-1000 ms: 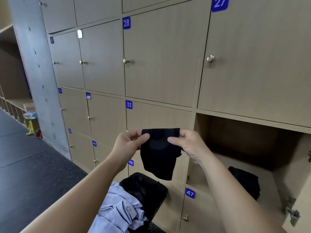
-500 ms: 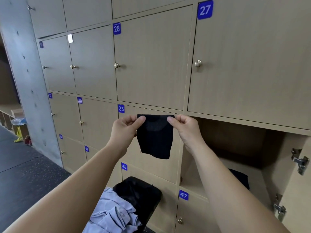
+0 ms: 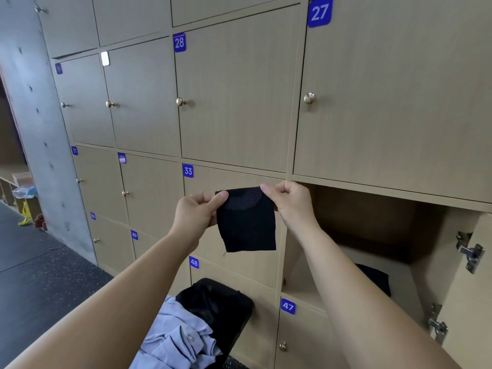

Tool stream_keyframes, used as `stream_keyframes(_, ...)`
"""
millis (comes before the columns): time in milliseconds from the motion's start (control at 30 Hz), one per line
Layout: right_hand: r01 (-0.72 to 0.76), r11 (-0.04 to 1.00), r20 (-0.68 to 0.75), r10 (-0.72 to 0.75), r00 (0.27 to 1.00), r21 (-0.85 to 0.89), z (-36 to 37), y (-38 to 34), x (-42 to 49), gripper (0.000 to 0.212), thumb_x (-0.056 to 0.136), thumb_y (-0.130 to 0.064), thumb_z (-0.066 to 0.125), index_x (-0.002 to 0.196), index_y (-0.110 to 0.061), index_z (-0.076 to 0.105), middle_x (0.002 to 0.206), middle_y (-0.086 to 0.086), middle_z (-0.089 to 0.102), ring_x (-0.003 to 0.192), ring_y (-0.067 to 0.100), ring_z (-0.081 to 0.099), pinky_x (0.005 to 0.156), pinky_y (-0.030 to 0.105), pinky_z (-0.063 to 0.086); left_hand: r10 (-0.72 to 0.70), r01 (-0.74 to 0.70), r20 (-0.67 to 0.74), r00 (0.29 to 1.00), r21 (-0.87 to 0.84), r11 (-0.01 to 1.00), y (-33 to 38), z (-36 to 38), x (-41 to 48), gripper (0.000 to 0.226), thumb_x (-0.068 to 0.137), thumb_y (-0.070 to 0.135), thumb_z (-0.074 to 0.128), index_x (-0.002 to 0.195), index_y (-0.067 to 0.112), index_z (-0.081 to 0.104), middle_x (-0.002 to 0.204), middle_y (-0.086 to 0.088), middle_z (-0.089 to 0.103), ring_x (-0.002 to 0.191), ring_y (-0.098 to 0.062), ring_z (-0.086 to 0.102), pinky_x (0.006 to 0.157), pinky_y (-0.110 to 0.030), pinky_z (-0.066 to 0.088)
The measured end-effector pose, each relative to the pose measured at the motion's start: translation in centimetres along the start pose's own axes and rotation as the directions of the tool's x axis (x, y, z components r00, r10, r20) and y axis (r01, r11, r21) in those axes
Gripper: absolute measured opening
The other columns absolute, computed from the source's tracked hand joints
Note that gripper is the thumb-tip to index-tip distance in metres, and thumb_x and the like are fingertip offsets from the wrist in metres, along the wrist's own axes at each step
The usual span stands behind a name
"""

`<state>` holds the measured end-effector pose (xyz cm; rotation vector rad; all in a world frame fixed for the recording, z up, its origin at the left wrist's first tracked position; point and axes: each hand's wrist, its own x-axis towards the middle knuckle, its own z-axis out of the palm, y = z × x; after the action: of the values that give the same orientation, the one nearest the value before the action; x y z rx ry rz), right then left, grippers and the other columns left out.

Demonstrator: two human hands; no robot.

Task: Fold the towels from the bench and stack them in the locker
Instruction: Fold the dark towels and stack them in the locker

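Head view: a wall of wooden lockers (image 3: 239, 107) with blue number plates, seen over two outstretched bare arms.
Open locker (image 3: 372, 222): just right of door 33 (image 3: 234, 179); a folded dark towel (image 3: 375, 278) lies on its floor, partly hidden behind the right forearm.
Below the hands: a crumpled pale-blue shirt (image 3: 181, 339) lies beside a dark cloth (image 3: 213, 302).
Black towel (image 3: 246, 222): held in the air before door 33, left of the open locker. A second ago its lower part hung longer and uneven; now it hangs as a short, squared rectangle.
Left hand (image 3: 197, 211): curled fingers (image 3: 210, 202) pinch the towel's upper left corner.
Right hand (image 3: 290, 203): pinches the upper right corner, slightly higher.
Towel to fingers: its top edge is stretched between both pinches and its body hangs below them.
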<state>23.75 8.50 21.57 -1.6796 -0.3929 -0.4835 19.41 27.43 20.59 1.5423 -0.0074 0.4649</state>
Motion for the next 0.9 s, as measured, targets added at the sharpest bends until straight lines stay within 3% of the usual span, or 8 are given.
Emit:
stream_keyframes(200,0.001,0.999,0.024,0.0,1.0,-0.038,0.0,1.4,-1.3,0.033,0.085,-0.03,0.072,0.065,-0.009,0.056,0.063,0.001,0.056,0.063,0.012,0.053,0.064,0.031,0.045,-0.052,0.05,0.019,0.998,0.088,0.995,-1.3,-0.1,-1.1,0.027,0.089,0.026,0.07,0.076,0.007,0.056,0.072,-0.01,0.063,0.053,-0.006,0.062,0.055,-0.018,0.054)
stream_keyframes(333,-0.009,0.999,0.052,0.011,0.999,-0.035,-0.2,1.9,-1.7,0.032,0.084,-0.03,0.072,0.066,-0.009,0.056,0.064,0.003,0.058,0.064,0.013,0.054,0.063,0.032,0.045,-0.107,0.099,0.073,0.992,0.103,0.99,-1.1,0.0,-1.1,0.04,0.084,0.031,0.075,0.11,0.012,0.051,0.086,-0.008,0.07,0.073,-0.016,0.069,0.062,-0.024,0.056)
stream_keyframes(400,-0.018,0.999,0.086,0.021,0.996,-0.038,-0.3,1.9,-1.9,0.032,0.084,-0.03,0.073,0.064,-0.012,0.055,0.062,0.0,0.058,0.061,0.011,0.054,0.061,0.031,0.044,-0.079,0.046,0.153,0.985,0.21,0.977,-0.8,0.3,-0.9,0.044,0.081,0.035,0.077,0.114,0.018,0.053,0.088,-0.006,0.07,0.078,-0.016,0.069,0.065,-0.025,0.054)
stream_keyframes(500,-0.018,0.996,0.142,0.031,0.989,-0.091,-0.3,1.9,-2.1,0.031,0.082,-0.031,0.074,0.063,-0.015,0.056,0.06,-0.004,0.058,0.059,0.008,0.053,0.058,0.028,0.043,-0.025,-0.119,0.316,0.948,0.429,0.895,-0.1,1.3,-0.7,0.03,0.083,0.044,0.072,0.096,0.017,0.068,0.081,0.0,0.071,0.072,-0.012,0.067,0.064,-0.023,0.052)
stream_keyframes(633,-0.071,0.996,0.161,0.08,0.984,-0.06,-1.0,1.6,-2.5,0.023,0.082,-0.032,0.074,0.08,-0.017,0.056,0.073,-0.001,0.063,0.067,0.01,0.057,0.06,0.027,0.044,-0.04,-0.198,0.452,0.891,0.467,0.862,0.7,3.2,-0.7,0.035,0.092,0.042,0.063,0.072,0.013,0.064,0.055,0.011,0.057,0.047,0.0,0.05,0.048,-0.012,0.039)
stream_keyframes(767,-0.309,0.951,0.344,0.292,0.892,-0.005,-3.8,1.6,-3.7,0.045,0.08,-0.048,0.071,0.113,-0.021,0.055,0.104,0.0,0.069,0.093,0.013,0.067,0.072,0.025,0.052,0.032,-0.207,0.409,0.912,0.392,0.896,0.3,4.4,-1.0,0.033,0.097,0.036,0.059,0.071,0.015,0.059,0.054,0.011,0.058,0.047,0.0,0.051,0.046,-0.012,0.039)
stream_keyframes(833,-0.314,0.946,0.436,0.314,0.843,-0.074,-5.2,2.3,-4.5,0.028,0.084,-0.041,0.068,0.101,-0.019,0.065,0.088,-0.007,0.072,0.082,0.003,0.067,0.066,0.016,0.049,0.065,-0.183,0.335,0.94,0.334,0.925,-0.3,4.7,-1.3,0.033,0.098,0.036,0.057,0.074,0.014,0.059,0.057,0.008,0.06,0.049,-0.003,0.053,0.048,-0.014,0.041)
stream_keyframes(900,-0.309,0.948,0.422,0.311,0.852,-0.074,-6.2,2.8,-5.1,0.015,0.089,-0.032,0.065,0.087,-0.018,0.068,0.072,-0.01,0.069,0.067,-0.001,0.063,0.056,0.01,0.044,0.07,-0.164,0.276,0.959,0.333,0.929,-1.2,5.1,-1.7,0.033,0.098,0.038,0.056,0.076,0.014,0.06,0.06,0.007,0.062,0.051,-0.004,0.055,0.05,-0.016,0.042)
